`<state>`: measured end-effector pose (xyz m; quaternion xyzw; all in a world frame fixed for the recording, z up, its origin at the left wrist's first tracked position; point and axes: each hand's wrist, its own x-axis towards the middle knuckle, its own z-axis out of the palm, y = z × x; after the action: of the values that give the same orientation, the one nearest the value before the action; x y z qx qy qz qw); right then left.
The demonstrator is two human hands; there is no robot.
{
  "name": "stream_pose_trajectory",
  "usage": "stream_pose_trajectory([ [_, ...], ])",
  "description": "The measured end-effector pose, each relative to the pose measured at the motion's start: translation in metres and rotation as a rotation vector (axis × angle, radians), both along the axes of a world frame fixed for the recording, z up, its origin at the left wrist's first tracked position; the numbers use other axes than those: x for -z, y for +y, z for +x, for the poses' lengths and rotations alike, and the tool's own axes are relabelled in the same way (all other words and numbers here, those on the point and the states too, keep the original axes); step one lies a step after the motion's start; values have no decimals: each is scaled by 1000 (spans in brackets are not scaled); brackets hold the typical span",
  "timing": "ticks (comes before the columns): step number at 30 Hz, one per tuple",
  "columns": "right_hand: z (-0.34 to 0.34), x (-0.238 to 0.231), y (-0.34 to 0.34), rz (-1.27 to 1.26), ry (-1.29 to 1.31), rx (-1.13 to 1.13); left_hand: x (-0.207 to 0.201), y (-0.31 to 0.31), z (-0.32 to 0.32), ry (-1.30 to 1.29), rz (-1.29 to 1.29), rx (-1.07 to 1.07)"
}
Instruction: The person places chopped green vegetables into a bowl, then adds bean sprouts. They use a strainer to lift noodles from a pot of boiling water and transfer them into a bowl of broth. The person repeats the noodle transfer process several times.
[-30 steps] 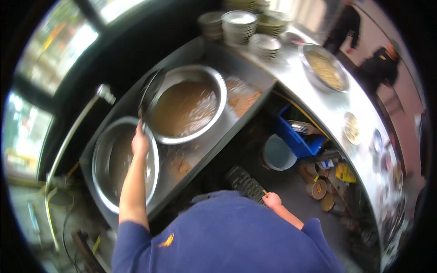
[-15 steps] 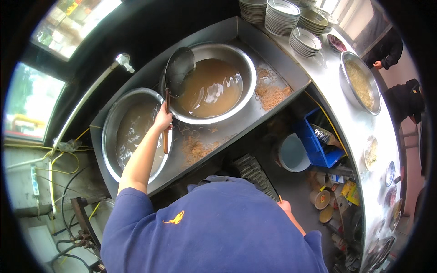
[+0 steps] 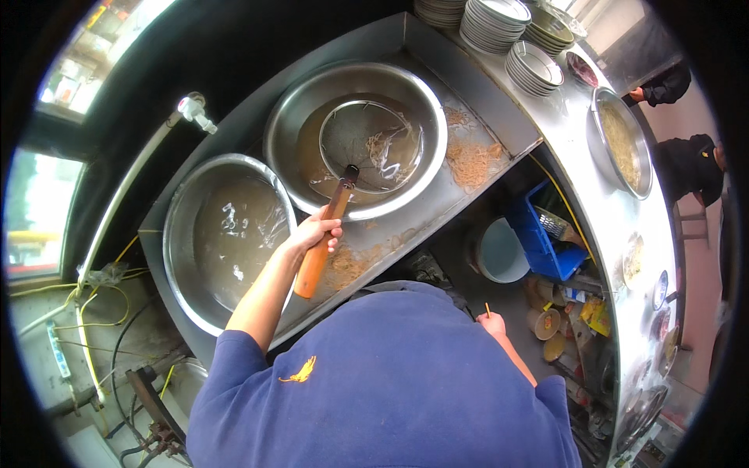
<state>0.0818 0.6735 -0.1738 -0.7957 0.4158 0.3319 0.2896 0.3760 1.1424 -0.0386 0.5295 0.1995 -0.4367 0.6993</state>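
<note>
My left hand is closed round the wooden handle of a wire-mesh strainer. The strainer's round head lies in the murky brown water of the farther steel basin, with some pale noodle-like strands at its right side. A second steel basin of cloudy water stands to the left. Low on the right, beyond my blue shirt, my right hand is closed on a thin yellowish stick; only its tip shows, the rest is hidden.
Brownish strands lie scattered on the metal sink counter. A tap hangs at the upper left. Stacked plates and a bowl of pale strands stand on the right counter. Beneath are a bucket and a blue crate.
The strainer has swung from tilted up at the far basin's left rim to lying flat in its water. My left hand has moved right and nearer with the handle.
</note>
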Motion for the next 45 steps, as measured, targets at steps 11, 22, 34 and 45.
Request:
stream_pose_trajectory([
  [11, 69, 7, -22, 92, 43, -80, -40, 35, -23, -92, 234, -118],
  [22, 159, 0, -122, 77, 63, -176, 11, -95, 14, -68, 414, -408],
  [34, 192, 23, -198, 121, 48, -202, 8, -135, -16, 22, 15, -573],
  [45, 212, 18, -192, 78, 4, -273, 18, -164, 7, -81, 43, -499],
])
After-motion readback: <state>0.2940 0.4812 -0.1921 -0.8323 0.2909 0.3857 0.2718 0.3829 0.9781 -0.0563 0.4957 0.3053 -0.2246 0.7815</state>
